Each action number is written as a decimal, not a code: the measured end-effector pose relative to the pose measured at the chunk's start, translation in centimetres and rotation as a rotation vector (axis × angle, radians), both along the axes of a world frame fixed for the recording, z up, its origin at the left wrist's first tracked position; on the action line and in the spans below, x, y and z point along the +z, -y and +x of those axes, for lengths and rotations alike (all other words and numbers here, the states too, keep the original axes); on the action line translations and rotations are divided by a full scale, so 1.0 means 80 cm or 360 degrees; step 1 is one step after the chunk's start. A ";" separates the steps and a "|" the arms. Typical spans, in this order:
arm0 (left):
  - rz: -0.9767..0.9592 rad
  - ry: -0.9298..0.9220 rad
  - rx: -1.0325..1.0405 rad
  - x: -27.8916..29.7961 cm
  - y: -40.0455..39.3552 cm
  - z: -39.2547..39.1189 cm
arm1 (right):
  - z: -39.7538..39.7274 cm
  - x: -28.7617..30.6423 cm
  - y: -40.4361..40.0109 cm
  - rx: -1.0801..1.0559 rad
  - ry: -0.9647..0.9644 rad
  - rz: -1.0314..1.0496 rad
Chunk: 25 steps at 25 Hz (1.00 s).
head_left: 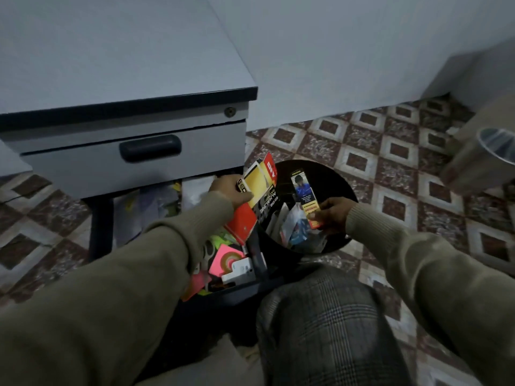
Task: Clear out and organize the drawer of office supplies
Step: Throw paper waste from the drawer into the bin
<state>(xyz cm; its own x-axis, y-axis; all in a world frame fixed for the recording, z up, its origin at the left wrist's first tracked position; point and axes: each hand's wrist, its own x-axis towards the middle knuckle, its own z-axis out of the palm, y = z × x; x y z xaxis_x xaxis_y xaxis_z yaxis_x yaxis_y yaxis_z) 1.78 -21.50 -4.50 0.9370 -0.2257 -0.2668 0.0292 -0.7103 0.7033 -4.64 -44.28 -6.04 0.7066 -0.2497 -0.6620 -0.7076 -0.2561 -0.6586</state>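
My left hand (229,188) grips a stack of flat packs (257,190): a yellow card in front, a black alkaline battery pack and a red pack behind. It is held above the open lower drawer (252,285), next to the bin's left rim. My right hand (331,214) pinches a narrow printed strip (303,195) with a photo, upright over the black round bin (341,185). The drawer holds pink sticky notes (227,259), a white box (241,270) and other bright papers, partly hidden by my left sleeve.
The grey pedestal cabinet (111,79) stands at the left with its upper drawer (133,162) closed. A metal bin (479,160) lies at the right edge. My knee in checked trousers (320,316) is below the black bin. Patterned floor tiles (390,151) surround everything.
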 end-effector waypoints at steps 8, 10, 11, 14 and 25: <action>-0.0317 -0.0294 0.0070 -0.032 0.044 -0.006 | -0.009 0.025 0.033 -0.0089 -0.0008 -0.0183; -0.0375 -0.0285 0.0093 -0.037 0.026 -0.010 | -0.006 0.027 0.019 -0.0050 -0.0037 -0.0157; -0.0397 -0.0278 0.0112 -0.038 0.016 -0.012 | -0.004 0.028 0.010 -0.0025 -0.0042 -0.0135; -0.0392 -0.0283 0.0172 -0.043 -0.026 -0.015 | 0.005 0.028 -0.028 0.0128 -0.0025 -0.0083; 0.0340 -0.0082 0.0293 -0.086 -0.208 -0.004 | 0.073 -0.041 -0.205 0.1125 0.0213 -0.0615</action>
<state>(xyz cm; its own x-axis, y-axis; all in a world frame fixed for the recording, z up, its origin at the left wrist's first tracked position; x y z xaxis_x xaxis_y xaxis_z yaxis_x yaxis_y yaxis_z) 1.47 -4.84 -11.38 0.9410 0.0133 -0.3381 0.2029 -0.8218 0.5325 1.23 -27.86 -9.29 0.8498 0.0913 -0.5191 -0.2153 -0.8389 -0.4999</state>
